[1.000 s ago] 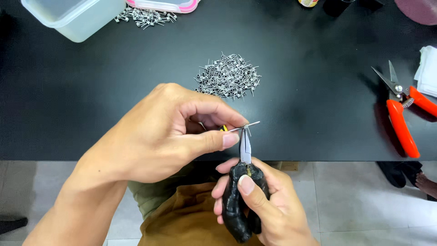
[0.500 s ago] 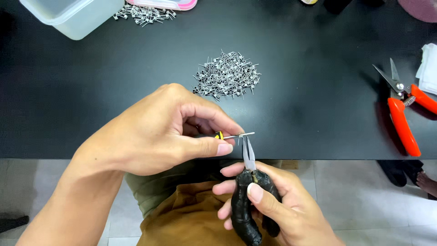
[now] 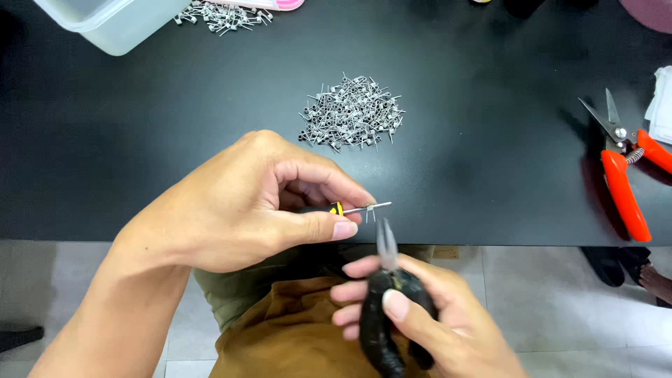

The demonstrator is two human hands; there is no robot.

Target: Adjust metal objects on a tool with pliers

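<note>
My left hand point(image 3: 245, 206) grips a small screwdriver with a yellow-and-black handle point(image 3: 337, 208); its thin metal shaft point(image 3: 369, 207) sticks out to the right with a small wire coil on it. My right hand point(image 3: 413, 322) is closed around the black handles of needle-nose pliers point(image 3: 386, 245), whose slim jaws point up, just below the shaft tip and apart from it. Both hands hover over the near edge of the black table point(image 3: 140, 140). A pile of small metal wire coils point(image 3: 352, 112) lies on the table beyond my hands.
Orange-handled cutters point(image 3: 623, 168) lie at the right of the table beside a white cloth point(image 3: 661, 105). A translucent plastic container point(image 3: 119, 24) stands at the far left, with more small coils point(image 3: 220, 14) next to it. Below the table edge are my lap and tiled floor.
My right hand has drawn the pliers down and away from the shaft tip. My left hand holds the screwdriver almost still.
</note>
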